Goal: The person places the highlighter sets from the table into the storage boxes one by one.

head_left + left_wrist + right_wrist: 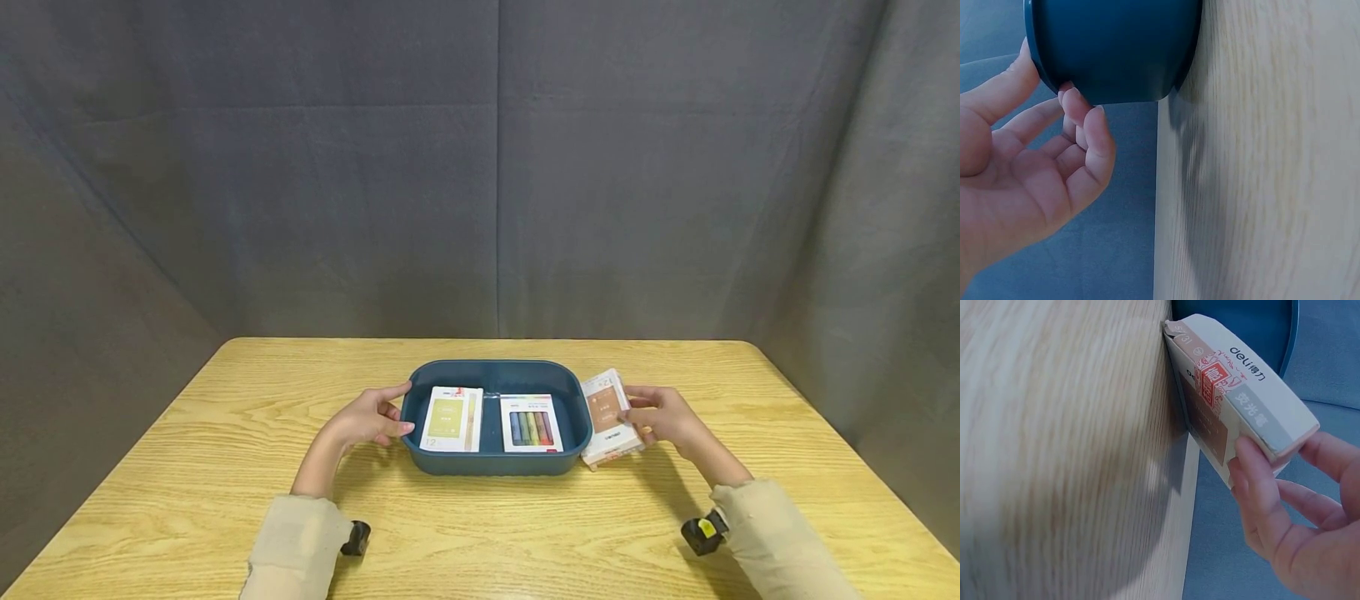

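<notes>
A dark blue divided tray [491, 464] sits on the table, and my left hand [375, 414] grips its left rim. In the left wrist view, the thumb and fingers of that hand [1035, 169] are at the edge of the tray [1116, 50]. My right hand [663, 415] pinches a white highlighter box [606, 412] with a brown panel, tilted against the tray's right side. The right wrist view shows the thumb and fingers of this hand [1297, 519] on one end of the highlighter box [1254, 387], while its lower corner is close to the tabletop.
Inside the tray's left compartment lies a white box with a green panel [447, 418]. Its right compartment holds a white box with a window showing coloured sticks [532, 425]. The wooden table [480, 533] ends at a grey curtain [375, 208].
</notes>
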The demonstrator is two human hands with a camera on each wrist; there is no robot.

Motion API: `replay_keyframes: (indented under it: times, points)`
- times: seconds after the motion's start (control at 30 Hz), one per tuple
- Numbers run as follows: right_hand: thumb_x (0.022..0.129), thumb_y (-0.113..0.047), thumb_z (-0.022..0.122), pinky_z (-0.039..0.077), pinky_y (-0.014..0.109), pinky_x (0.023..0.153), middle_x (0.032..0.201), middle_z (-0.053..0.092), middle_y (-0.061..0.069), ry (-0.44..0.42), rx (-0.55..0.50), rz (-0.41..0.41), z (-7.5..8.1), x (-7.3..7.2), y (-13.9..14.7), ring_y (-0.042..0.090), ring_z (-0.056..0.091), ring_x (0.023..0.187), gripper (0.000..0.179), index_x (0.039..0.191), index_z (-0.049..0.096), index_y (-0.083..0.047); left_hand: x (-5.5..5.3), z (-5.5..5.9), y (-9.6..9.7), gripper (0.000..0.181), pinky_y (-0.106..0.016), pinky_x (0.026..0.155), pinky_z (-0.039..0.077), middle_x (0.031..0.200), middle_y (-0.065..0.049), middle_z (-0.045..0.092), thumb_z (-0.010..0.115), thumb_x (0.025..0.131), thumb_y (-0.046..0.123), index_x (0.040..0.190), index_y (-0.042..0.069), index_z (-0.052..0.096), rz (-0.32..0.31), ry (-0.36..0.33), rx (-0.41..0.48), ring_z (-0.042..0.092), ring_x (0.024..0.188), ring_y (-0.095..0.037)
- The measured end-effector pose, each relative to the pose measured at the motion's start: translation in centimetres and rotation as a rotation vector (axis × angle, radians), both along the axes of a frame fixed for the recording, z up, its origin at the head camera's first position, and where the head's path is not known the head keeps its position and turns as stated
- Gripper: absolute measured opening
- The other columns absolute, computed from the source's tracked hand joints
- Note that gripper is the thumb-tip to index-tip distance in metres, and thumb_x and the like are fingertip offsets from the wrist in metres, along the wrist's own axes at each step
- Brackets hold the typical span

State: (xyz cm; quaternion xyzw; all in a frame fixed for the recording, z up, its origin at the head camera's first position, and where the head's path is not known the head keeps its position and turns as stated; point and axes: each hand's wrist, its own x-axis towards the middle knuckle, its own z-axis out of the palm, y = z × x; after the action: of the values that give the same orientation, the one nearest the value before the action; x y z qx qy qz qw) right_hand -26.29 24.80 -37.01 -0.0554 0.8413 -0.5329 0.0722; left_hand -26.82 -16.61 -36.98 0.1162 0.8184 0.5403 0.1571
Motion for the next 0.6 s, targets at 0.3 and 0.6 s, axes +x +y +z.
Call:
replay_keyframes:
  times: [0.3,0.6]
  points:
    - [0.083,0.001,0.051,0.047,0.027,0.049,0.117,0.040,0.038,0.026,0.023,-0.030,0.4,0.1,0.4,0.015,0.056,0.069,0.051,0.129,0.033,0.016,-0.1,0.0,-0.1,0.071,-0.031,0.055,0.042,0.073,-0.004,0.041,0.063,0.082,0.001,0.140,-0.001,0.023,-0.008,-0.003,-0.001,0.040,0.064,-0.014]
    - [0.084,0.000,0.048,0.047,0.028,0.049,0.119,0.040,0.038,0.060,0.017,-0.044,1.5,0.0,1.2,0.013,0.057,0.070,0.050,0.129,0.032,0.017,-0.2,0.3,-0.1,0.070,-0.029,0.054,0.041,0.072,-0.005,0.041,0.062,0.082,-0.001,0.140,-0.003,0.022,-0.019,-0.002,0.011,0.040,0.063,-0.014]
